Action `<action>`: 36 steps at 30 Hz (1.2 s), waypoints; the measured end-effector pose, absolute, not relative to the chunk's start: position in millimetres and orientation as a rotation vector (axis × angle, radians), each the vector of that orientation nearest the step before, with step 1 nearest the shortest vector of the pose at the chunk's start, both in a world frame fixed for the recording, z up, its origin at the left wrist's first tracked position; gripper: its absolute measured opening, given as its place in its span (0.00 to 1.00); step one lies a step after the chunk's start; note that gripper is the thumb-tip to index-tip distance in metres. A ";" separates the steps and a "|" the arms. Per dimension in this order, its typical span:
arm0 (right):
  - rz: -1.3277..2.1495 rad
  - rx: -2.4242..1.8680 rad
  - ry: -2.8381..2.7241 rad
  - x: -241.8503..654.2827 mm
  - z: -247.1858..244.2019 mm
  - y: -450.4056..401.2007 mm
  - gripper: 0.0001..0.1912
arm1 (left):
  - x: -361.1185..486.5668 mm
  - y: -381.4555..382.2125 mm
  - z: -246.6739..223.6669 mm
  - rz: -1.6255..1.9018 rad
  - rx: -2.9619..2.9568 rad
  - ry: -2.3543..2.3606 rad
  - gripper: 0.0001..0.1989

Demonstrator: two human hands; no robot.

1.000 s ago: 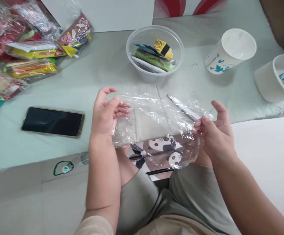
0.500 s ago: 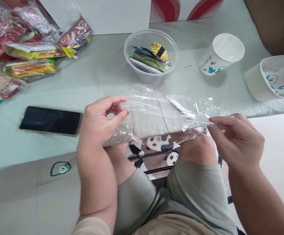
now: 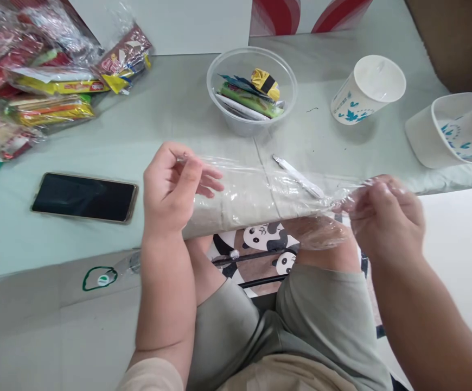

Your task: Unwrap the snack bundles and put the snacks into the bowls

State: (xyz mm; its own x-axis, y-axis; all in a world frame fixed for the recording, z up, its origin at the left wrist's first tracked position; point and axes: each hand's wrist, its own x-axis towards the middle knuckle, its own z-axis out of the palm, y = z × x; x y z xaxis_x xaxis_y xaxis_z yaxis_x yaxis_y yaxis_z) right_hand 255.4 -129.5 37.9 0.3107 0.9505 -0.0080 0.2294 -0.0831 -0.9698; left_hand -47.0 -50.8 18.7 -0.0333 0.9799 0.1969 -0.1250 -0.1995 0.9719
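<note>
A clear, crinkled plastic bag (image 3: 252, 182) is stretched between my two hands above the table's front edge. My left hand (image 3: 174, 184) pinches its left end between thumb and index finger, the other fingers spread. My right hand (image 3: 386, 214) is closed on the bunched right end, thumb pressed on the fingers. Under or behind the film lies a slim white tool (image 3: 299, 176), perhaps a small knife. Part of the film hangs below the table edge over my knee.
A clear round bowl (image 3: 252, 127) with small packets stands behind the bag. Packaged snacks (image 3: 57, 81) and a phone (image 3: 84, 196) lie left. A paper cup (image 3: 368, 89) and a white container (image 3: 423, 133) with cups stand right.
My left hand has turned and moved slightly up and left, now pinching the film. My right hand has shifted left and up and gathered more of it. The white tool shows more clearly.
</note>
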 end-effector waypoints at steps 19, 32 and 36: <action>1.402 -1.432 -0.650 235.6 12.8 -114.5 0.19 | -59.1 -36.8 0.8 1.028 0.968 1.136 0.23; 1.224 -1.358 -0.744 245.2 23.0 -116.1 0.10 | -54.6 -38.4 6.2 0.973 0.931 1.041 0.12; 1.189 -1.258 -0.887 254.5 29.0 -126.5 0.04 | -55.5 -35.0 7.0 1.062 0.931 0.977 0.14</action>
